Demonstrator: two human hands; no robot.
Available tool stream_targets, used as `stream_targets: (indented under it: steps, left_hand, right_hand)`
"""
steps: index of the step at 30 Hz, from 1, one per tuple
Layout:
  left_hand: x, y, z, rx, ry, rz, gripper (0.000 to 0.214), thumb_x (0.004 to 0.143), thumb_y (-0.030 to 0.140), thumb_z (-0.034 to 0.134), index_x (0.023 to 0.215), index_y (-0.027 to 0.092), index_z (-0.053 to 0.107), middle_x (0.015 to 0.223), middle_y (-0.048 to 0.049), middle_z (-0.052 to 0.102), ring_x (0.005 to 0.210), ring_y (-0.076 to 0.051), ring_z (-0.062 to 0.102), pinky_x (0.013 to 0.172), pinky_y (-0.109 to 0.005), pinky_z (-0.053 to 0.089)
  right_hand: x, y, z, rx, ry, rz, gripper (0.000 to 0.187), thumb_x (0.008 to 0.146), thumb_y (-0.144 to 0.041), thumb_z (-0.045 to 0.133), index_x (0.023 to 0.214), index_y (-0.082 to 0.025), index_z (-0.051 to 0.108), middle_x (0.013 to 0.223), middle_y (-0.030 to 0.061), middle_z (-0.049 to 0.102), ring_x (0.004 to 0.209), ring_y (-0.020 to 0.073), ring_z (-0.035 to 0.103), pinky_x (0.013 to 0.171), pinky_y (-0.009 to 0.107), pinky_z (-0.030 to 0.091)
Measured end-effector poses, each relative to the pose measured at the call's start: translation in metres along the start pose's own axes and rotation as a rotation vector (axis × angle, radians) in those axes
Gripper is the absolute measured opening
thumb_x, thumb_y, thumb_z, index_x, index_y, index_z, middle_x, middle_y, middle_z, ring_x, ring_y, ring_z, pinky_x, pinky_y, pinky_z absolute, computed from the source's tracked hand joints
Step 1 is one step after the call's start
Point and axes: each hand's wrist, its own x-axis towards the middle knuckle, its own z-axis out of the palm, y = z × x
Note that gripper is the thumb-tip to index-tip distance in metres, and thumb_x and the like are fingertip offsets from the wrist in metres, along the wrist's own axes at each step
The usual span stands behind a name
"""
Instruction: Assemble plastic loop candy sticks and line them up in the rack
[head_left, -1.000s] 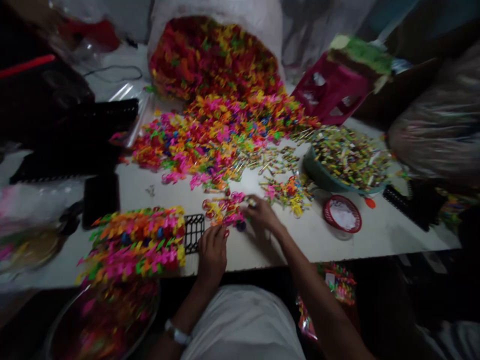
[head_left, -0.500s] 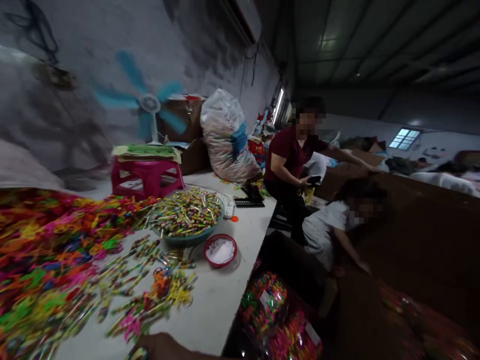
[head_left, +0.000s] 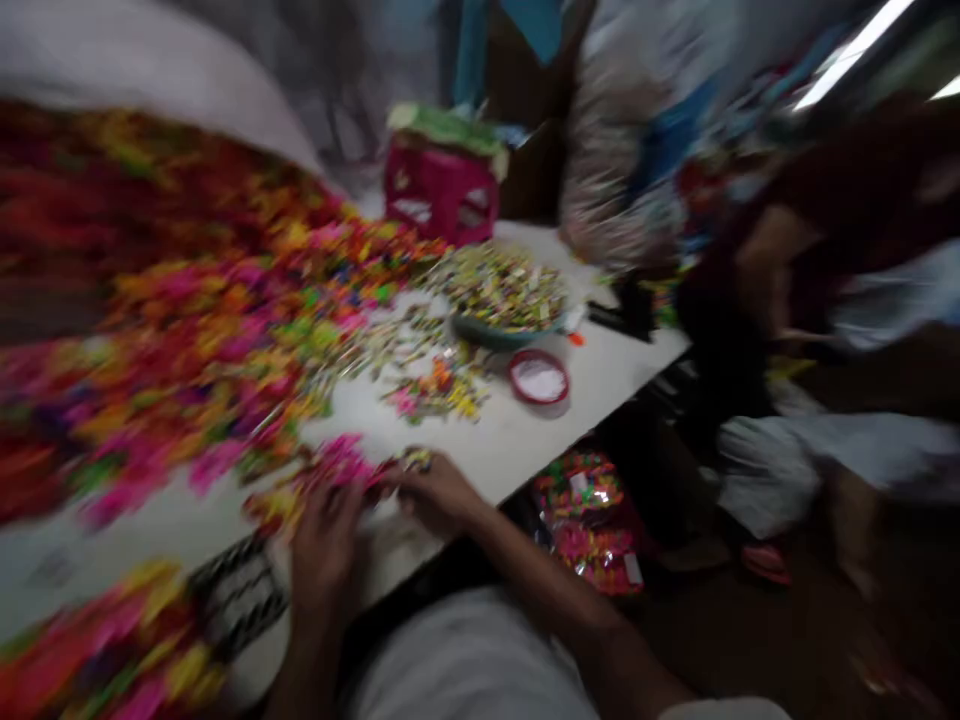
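The view is smeared by motion. At the table's front edge, my left hand (head_left: 330,530) has its fingertips at bright pink rubbery pieces (head_left: 346,460); blur hides whether it grips one. Close on its right is my right hand (head_left: 439,495), fingers curled, with a short patterned stick (head_left: 416,458) showing at the top of the fist. Its fingertips point toward the pink pieces. Beyond my hands lies a small cluster of patterned sticks and coloured pieces (head_left: 442,388). A black slotted tray (head_left: 238,592) rests left of my left hand.
A big heap of coloured pieces (head_left: 225,320) covers the table's left. Farther back are a teal basin (head_left: 499,335) piled with sticks, a red basket (head_left: 540,398) of white stuff and a pink stool (head_left: 442,190). Bagged pieces (head_left: 592,530) lie below. A person (head_left: 780,250) stands at right.
My view has swung left and down, so the table things sit farther right. Both my hands now show together at the pink pieces; earlier only part of one was visible.
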Motion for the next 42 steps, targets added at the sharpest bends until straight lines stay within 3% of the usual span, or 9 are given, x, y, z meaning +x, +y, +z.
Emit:
stream_targets:
  steps: [3,8,14,20,25,30,35,40,42]
  left_hand:
    - [-0.008,-0.011,-0.001,-0.347,0.041,-0.301,0.035,0.082,0.053,0.059,0.089,0.019,0.064,0.084,-0.0027,0.068,0.080,-0.017,0.063,0.076,-0.029,0.051]
    - [-0.010,-0.016,0.005,-0.774,0.023,-0.418,0.032,0.079,0.048,0.068,0.087,0.017,0.063,0.079,-0.0003,0.067,0.073,-0.013,0.062,0.076,-0.025,0.047]
    - [-0.017,-0.020,-0.003,-0.701,-0.008,-0.424,0.034,0.077,0.048,0.070,0.088,0.016,0.067,0.080,-0.0005,0.066,0.077,-0.013,0.062,0.075,-0.023,0.046]
    - [-0.017,-0.029,-0.008,-0.783,0.110,-0.554,0.031,0.071,0.042,0.074,0.085,0.016,0.064,0.070,0.0022,0.063,0.064,-0.011,0.058,0.067,-0.023,0.045]
    - [-0.020,-0.026,-0.013,-0.847,0.068,-0.564,0.029,0.075,0.042,0.070,0.091,0.018,0.066,0.080,-0.0013,0.067,0.067,-0.014,0.062,0.065,-0.025,0.050]
    - [-0.024,-0.024,-0.017,-1.110,-0.037,-0.528,0.031,0.075,0.033,0.066,0.100,0.014,0.068,0.105,-0.0100,0.068,0.089,-0.024,0.067,0.075,-0.035,0.056]
    - [-0.025,-0.030,-0.013,-1.102,0.040,-0.614,0.029,0.080,0.038,0.067,0.099,0.015,0.070,0.107,-0.0098,0.068,0.091,-0.019,0.066,0.075,-0.030,0.056]
    - [-0.030,-0.031,-0.006,-1.084,-0.210,-0.724,0.025,0.078,0.039,0.071,0.092,0.018,0.072,0.087,-0.0078,0.070,0.075,-0.018,0.065,0.071,-0.033,0.056]
    - [-0.031,-0.031,-0.003,-1.128,-0.221,-0.748,0.019,0.074,0.033,0.075,0.086,0.019,0.072,0.084,-0.0065,0.070,0.075,-0.018,0.065,0.072,-0.032,0.056]
  right_hand:
    - [0.000,0.005,0.000,0.038,-0.018,0.052,0.034,0.072,-0.048,0.072,0.076,-0.016,0.066,0.068,0.0000,0.065,0.048,0.0072,0.049,0.048,0.021,0.039]
    - [0.000,0.010,0.003,-0.038,-0.021,0.106,0.034,0.077,-0.050,0.069,0.084,-0.018,0.063,0.069,-0.0008,0.065,0.044,0.0065,0.043,0.045,0.022,0.032]
    - [0.005,0.012,0.003,-0.133,-0.005,0.123,0.037,0.081,-0.053,0.064,0.071,-0.017,0.058,0.056,-0.0034,0.057,0.041,0.0060,0.036,0.045,0.023,0.027]
    - [0.003,0.024,0.009,-0.251,-0.075,0.114,0.033,0.080,-0.051,0.066,0.080,-0.019,0.058,0.067,-0.0008,0.066,0.045,0.0087,0.045,0.047,0.024,0.033]
    - [0.004,0.027,0.013,-0.276,0.039,0.066,0.031,0.078,-0.050,0.067,0.084,-0.020,0.059,0.061,-0.0033,0.061,0.045,0.0094,0.044,0.047,0.024,0.035]
    - [0.004,0.023,0.004,-0.413,0.098,-0.119,0.026,0.081,-0.041,0.066,0.099,-0.023,0.063,0.077,-0.0010,0.064,0.055,0.0110,0.053,0.054,0.025,0.044]
    - [0.004,0.027,-0.002,-0.530,0.111,-0.167,0.022,0.083,-0.033,0.056,0.102,-0.024,0.063,0.085,0.0005,0.065,0.060,0.0126,0.058,0.060,0.026,0.048]
    - [0.004,0.037,0.000,-0.693,0.176,-0.292,0.021,0.081,-0.027,0.050,0.096,-0.021,0.064,0.096,0.0037,0.067,0.088,0.0176,0.063,0.081,0.030,0.049]
    - [0.006,0.038,0.000,-0.728,0.173,-0.318,0.022,0.080,-0.026,0.049,0.096,-0.021,0.064,0.097,0.0046,0.067,0.093,0.0184,0.062,0.086,0.031,0.048]
